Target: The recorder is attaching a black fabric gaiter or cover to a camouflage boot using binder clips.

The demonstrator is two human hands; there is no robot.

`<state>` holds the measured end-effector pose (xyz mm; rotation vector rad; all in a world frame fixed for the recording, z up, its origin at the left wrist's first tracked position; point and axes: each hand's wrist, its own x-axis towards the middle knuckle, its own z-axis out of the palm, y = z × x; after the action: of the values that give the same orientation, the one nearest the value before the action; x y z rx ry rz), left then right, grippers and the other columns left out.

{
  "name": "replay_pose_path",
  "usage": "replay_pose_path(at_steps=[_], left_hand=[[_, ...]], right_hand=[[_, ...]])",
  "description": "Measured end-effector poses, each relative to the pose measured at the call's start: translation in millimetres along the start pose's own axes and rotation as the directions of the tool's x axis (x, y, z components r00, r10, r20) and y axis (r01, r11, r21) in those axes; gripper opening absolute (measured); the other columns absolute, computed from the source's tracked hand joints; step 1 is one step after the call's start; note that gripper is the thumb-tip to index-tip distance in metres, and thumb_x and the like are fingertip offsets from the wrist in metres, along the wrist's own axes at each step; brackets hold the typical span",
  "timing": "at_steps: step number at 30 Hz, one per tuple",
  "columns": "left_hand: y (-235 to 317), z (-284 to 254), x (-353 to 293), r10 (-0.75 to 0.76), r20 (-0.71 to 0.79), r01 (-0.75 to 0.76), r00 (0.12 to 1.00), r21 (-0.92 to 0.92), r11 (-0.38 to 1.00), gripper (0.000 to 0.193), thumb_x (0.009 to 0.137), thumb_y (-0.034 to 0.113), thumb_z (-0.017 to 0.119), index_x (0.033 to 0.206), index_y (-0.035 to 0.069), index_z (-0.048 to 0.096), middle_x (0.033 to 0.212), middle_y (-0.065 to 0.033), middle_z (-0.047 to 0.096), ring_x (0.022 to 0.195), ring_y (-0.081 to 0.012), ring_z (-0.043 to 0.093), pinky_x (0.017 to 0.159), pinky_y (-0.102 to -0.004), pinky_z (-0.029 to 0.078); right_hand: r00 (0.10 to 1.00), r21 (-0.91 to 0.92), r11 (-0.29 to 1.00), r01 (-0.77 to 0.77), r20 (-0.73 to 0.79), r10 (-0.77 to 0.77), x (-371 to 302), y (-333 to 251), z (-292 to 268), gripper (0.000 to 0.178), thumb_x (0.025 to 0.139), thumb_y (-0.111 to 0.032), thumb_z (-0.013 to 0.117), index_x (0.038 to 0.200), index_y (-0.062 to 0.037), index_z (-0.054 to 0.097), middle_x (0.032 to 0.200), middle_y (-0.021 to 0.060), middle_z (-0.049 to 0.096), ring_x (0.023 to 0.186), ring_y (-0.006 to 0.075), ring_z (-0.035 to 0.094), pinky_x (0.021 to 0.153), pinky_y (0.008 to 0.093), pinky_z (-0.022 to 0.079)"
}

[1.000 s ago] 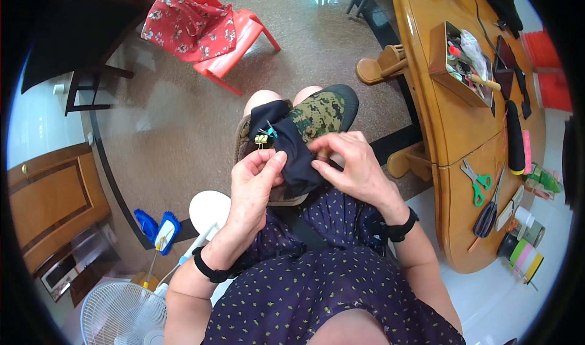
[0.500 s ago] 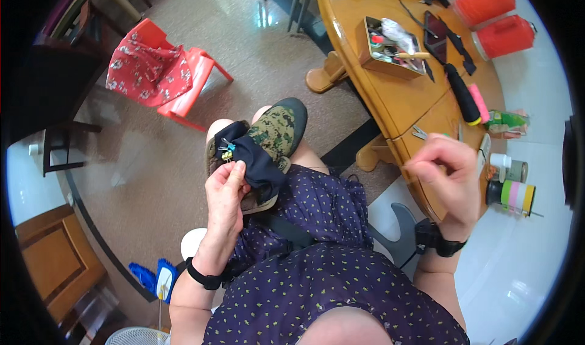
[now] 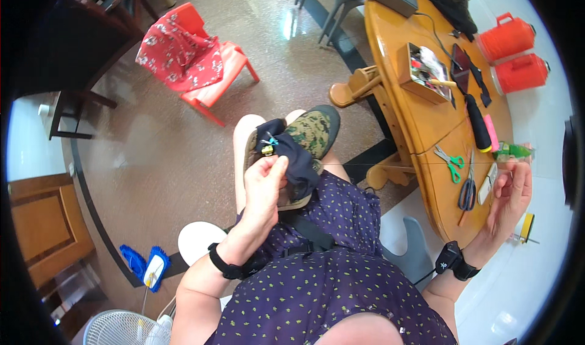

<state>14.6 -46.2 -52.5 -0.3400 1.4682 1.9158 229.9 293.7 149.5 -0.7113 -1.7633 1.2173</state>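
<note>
On my lap lies a camouflage-patterned item (image 3: pixel 309 131) with a dark rim; whether it is a shoe or a cap I cannot tell. Dark cloth (image 3: pixel 297 165) lies over its near part, with small blue and yellow clips (image 3: pixel 268 149) at its upper edge. My left hand (image 3: pixel 265 183) pinches this cloth between thumb and fingers, just below the clips. Out to the right, beyond the table edge, my right hand (image 3: pixel 512 189) is closed with fingertips together. A thin thread (image 3: pixel 378 164) runs taut from the cloth to it. Any needle is too small to make out.
The wooden table (image 3: pixel 399 116) on the right holds green-handled scissors (image 3: pixel 452 162), dark-handled scissors (image 3: pixel 468 189), a box of sewing odds and ends (image 3: pixel 407 80), a black thread cone (image 3: pixel 478 125) and two red flasks (image 3: pixel 506 40). A red chair (image 3: pixel 228 71) stands ahead; a fan (image 3: pixel 116 330) is at lower left.
My right hand has moved outward to the right, and the thread now shows stretched taut. My left hand keeps its pinch on the cloth. The whole view has shifted.
</note>
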Motion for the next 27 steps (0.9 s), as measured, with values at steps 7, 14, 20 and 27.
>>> replay_pose_path(at_steps=[7,14,20,27], left_hand=[[11.3,11.0,-13.9,-0.036,0.045,0.04,0.998,-0.098,0.994,0.016,0.1,0.015,0.076,0.112,0.007,0.069,0.095,0.0038,0.069,0.082,-0.0039,0.062,0.077,-0.0209,0.05],[8.7,7.9,-17.7,-0.018,0.068,0.026,0.998,-0.109,0.994,0.033,0.096,-0.001,0.075,0.127,0.0,0.064,0.115,-0.0055,0.069,0.105,-0.0114,0.066,0.096,-0.0258,0.055],[17.7,9.7,-19.4,-0.002,0.077,0.014,0.997,-0.144,0.989,0.04,0.093,-0.004,0.076,0.131,-0.002,0.063,0.119,-0.0099,0.071,0.109,-0.0143,0.068,0.1,-0.0276,0.055],[18.5,10.6,-20.5,-0.026,0.057,0.034,0.998,-0.151,0.988,0.04,0.092,-0.004,0.078,0.128,-0.002,0.063,0.118,-0.0101,0.071,0.107,-0.0148,0.069,0.1,-0.0282,0.056]], right_hand=[[0.961,0.402,0.874,-0.274,0.156,0.23,-30.1,25.6,125.8,0.022,0.108,-0.019,0.064,0.123,-0.0034,0.064,0.113,0.0086,0.072,0.069,0.003,0.061,0.052,0.0153,0.045],[0.631,-0.129,0.978,-0.166,0.748,0.206,-92.7,59.2,215.9,0.007,0.093,0.001,0.075,0.1,0.001,0.076,0.094,0.0085,0.074,0.079,0.0124,0.071,0.06,0.0226,0.053],[0.616,-0.213,0.977,0.007,0.771,0.163,-106.8,63.4,225.1,0.014,0.088,0.0,0.08,0.101,-0.0036,0.078,0.088,0.0085,0.068,0.072,0.0179,0.068,0.059,0.03,0.053],[0.598,-0.235,0.959,0.159,0.796,0.096,-109.6,70.1,228.0,0.016,0.087,-0.003,0.079,0.103,-0.007,0.079,0.086,0.0079,0.066,0.069,0.0244,0.068,0.061,0.0361,0.054]])
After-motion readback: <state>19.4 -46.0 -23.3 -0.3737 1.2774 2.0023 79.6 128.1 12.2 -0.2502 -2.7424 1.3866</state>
